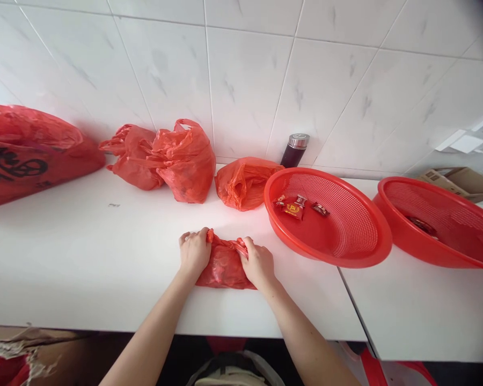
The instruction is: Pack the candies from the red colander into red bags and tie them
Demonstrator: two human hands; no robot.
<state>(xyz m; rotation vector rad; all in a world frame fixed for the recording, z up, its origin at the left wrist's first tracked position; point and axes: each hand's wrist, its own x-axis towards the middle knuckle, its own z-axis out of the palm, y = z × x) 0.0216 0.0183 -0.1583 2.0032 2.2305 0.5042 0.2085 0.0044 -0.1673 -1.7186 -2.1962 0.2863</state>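
A filled red plastic bag (225, 267) lies on the white table in front of me, its contents only dimly visible through the film. My left hand (195, 249) is closed on the bag's upper left corner. On the opposite side, my right hand (259, 262) pinches the gathered plastic at the upper right. Between both hands the top edge of the bag is stretched and bunched. Just right of my right hand stands a red plastic basket (326, 256) with several small wrapped snacks (293, 210) inside.
Behind are a crumpled red bag (241, 185), two knotted red bags (189, 166) and a dark thermos (294, 151) against the tiled wall. A large red bag (44, 161) sits far left. At right are a second basket (422, 252) and a cardboard box (467, 182).
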